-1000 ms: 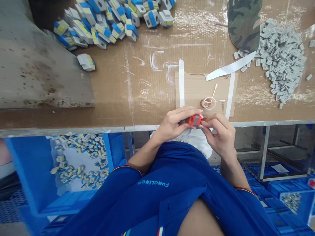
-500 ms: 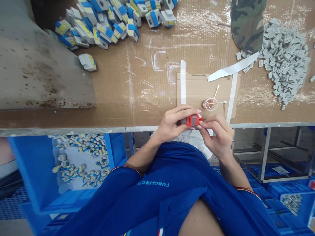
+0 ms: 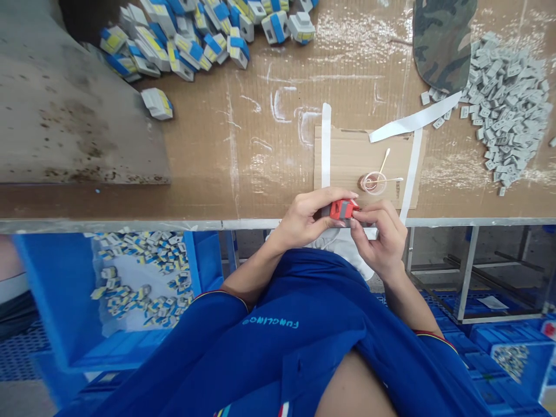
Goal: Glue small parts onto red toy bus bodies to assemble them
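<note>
A small red plastic part with a grey band [image 3: 344,209] is held just above the table's front edge. My left hand [image 3: 306,219] is closed round its left side, fingers on the far face and thumb on the near one. My right hand [image 3: 382,234] pinches at the part's right end with thumb and forefinger; anything small between those fingertips is hidden. Just beyond the hands stands a clear little cup [image 3: 372,183] with reddish-brown contents and cotton swabs [image 3: 384,160] leaning in it, on a taped cardboard piece [image 3: 347,153].
Grey-white blocks with blue and yellow bands [image 3: 191,49] lie heaped at the back left, beside a stained metal sheet [image 3: 87,127]. Small grey pieces [image 3: 508,110] are piled right, next to a camouflage cloth item [image 3: 443,46]. A blue crate [image 3: 47,289] of similar blocks sits below left.
The red part has tilted slightly in my fingers, and my right hand has shifted a little to the left. The whole view has also moved slightly.
</note>
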`<state>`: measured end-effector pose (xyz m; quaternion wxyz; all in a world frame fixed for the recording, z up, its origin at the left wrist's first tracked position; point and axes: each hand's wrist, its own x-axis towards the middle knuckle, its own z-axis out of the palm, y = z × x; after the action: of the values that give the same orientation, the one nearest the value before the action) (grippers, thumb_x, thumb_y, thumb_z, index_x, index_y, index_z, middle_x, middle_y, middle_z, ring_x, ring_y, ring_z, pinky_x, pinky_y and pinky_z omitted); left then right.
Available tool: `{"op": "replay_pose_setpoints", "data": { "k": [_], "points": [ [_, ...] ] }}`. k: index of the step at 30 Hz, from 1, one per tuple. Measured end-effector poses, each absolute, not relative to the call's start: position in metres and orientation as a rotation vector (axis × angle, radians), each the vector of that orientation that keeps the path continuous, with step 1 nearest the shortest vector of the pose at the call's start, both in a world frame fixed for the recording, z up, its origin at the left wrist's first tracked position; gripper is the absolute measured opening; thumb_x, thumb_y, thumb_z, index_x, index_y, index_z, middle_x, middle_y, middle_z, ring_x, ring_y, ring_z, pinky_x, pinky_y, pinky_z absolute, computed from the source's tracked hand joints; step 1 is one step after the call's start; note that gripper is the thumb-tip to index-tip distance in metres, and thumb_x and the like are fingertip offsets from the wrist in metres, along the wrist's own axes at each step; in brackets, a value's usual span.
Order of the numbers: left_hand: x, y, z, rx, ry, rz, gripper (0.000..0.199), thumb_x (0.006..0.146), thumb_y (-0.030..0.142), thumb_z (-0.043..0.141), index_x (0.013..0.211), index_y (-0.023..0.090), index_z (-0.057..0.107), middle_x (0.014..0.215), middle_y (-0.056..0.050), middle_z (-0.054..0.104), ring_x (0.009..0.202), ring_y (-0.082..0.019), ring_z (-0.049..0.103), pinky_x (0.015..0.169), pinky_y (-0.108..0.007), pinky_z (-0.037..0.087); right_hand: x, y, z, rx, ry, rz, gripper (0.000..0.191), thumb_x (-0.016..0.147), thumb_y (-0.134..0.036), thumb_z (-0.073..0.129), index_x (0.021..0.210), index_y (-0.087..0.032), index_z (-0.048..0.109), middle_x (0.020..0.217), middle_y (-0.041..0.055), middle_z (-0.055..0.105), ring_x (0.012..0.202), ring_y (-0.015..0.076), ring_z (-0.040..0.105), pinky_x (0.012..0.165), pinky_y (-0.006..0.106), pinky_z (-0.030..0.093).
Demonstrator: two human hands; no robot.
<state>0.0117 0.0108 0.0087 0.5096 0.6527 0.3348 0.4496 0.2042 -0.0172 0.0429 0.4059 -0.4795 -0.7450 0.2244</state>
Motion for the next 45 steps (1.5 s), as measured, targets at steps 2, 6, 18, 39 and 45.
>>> {"op": "replay_pose_setpoints", "data": {
  "k": [2, 6, 18, 39, 45],
  "points": [
    [0.011, 0.011, 0.009, 1.557, 0.802, 1.084, 0.04, 0.092, 0.025, 0.079, 0.131, 0.021, 0.073, 0.123, -0.011, 0.08, 0.111, -0.021, 0.077, 0.098, -0.029, 0.06, 0.203, -0.017, 0.04, -1.192, -1.862, 0.567, 0.014, 0.094, -0.012, 0.069, 0.098, -0.025, 0.064, 0.084, 0.0002, 0.066, 0.074, 0.017, 0.061, 0.062, 0.032, 0.048],
    [0.011, 0.011, 0.01, 1.544, 0.798, 1.084, 0.039, 0.092, 0.022, 0.078, 0.131, 0.02, 0.074, 0.122, -0.011, 0.08, 0.111, -0.021, 0.077, 0.098, -0.029, 0.06, 0.2, -0.017, 0.034, -1.149, -1.853, 0.56, 0.016, 0.094, -0.01, 0.067, 0.096, -0.024, 0.06, 0.08, -0.0016, 0.061, 0.072, 0.0151, 0.056, 0.062, 0.031, 0.043],
    [0.011, 0.011, 0.01, 1.528, 0.787, 1.101, 0.038, 0.092, 0.022, 0.078, 0.13, 0.02, 0.074, 0.122, -0.012, 0.08, 0.11, -0.02, 0.077, 0.098, -0.03, 0.061, 0.202, -0.017, 0.029, -1.124, -1.836, 0.556, 0.015, 0.095, -0.011, 0.067, 0.097, -0.024, 0.062, 0.079, -0.0019, 0.062, 0.07, 0.0153, 0.056, 0.061, 0.031, 0.044],
    [0.015, 0.007, 0.009, 1.511, 0.835, 1.159, 0.04, 0.091, 0.034, 0.081, 0.128, 0.021, 0.075, 0.12, -0.012, 0.081, 0.109, -0.022, 0.077, 0.098, -0.034, 0.06, 0.18, -0.033, 0.016, -1.276, -1.431, 0.813, 0.006, 0.101, -0.031, 0.063, 0.102, -0.026, 0.06, 0.087, -0.0017, 0.055, 0.076, 0.0146, 0.057, 0.066, 0.03, 0.048],
    [0.015, 0.006, 0.009, 1.513, 0.835, 1.159, 0.04, 0.091, 0.034, 0.08, 0.129, 0.022, 0.075, 0.119, -0.012, 0.081, 0.11, -0.022, 0.078, 0.099, -0.034, 0.06, 0.18, -0.032, 0.016, -1.249, -1.413, 0.837, 0.006, 0.099, -0.029, 0.067, 0.101, -0.027, 0.061, 0.087, -0.0021, 0.055, 0.076, 0.0141, 0.056, 0.066, 0.03, 0.047]
  ]
}}
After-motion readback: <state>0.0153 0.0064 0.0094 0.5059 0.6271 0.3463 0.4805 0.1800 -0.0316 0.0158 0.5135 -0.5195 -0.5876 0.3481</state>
